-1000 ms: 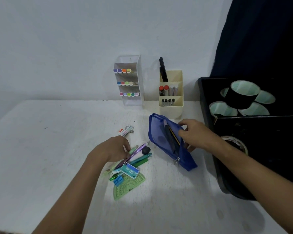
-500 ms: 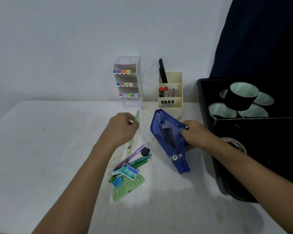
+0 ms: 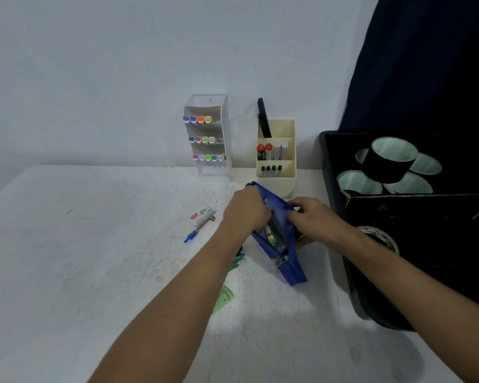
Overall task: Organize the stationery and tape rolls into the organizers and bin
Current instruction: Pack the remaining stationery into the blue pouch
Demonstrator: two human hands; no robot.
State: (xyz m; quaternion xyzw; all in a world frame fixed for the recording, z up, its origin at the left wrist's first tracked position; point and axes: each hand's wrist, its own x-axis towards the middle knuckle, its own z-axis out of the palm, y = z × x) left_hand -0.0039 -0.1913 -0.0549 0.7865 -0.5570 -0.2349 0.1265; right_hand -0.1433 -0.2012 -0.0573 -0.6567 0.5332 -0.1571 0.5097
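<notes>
While both hands work at the blue pouch, the scene reads as follows.

Left hand: the left hand (image 3: pixel 245 210) sits at the upper left edge of the blue pouch (image 3: pixel 284 252), fingers curled down into its open mouth; whether they grip the pouch edge or an item inside cannot be told.
Right hand: the right hand (image 3: pixel 311 219) grips the right edge of the pouch, fingers curled over the fabric, holding the mouth apart.
Pouch: stands tilted on the white table (image 3: pixel 94 258), zip open, just in front of the cream organizer (image 3: pixel 276 157); a pen-like item shows inside, details unclear.
Cream organizer: against the wall, three tiers; black-capped pens in front, red and pale markers in the middle, a black flat item upright at the back.
White organizer: the white organizer (image 3: pixel 209 139) stands left of the cream one, three rows of coloured marker caps.
Bin: the black bin (image 3: pixel 332 167) sits at the right table edge, holding several tape rolls (image 3: pixel 389 158), one black roll stacked on the others; a pale roll (image 3: pixel 382 237) lies nearer, partly behind the right forearm.
Loose items: a small white box (image 3: pixel 201 216) and a blue pen (image 3: pixel 195 233) lie touching, left of the pouch; a green protractor (image 3: pixel 223 298) and teal pens (image 3: pixel 238 258) show partly under the left forearm.
</notes>
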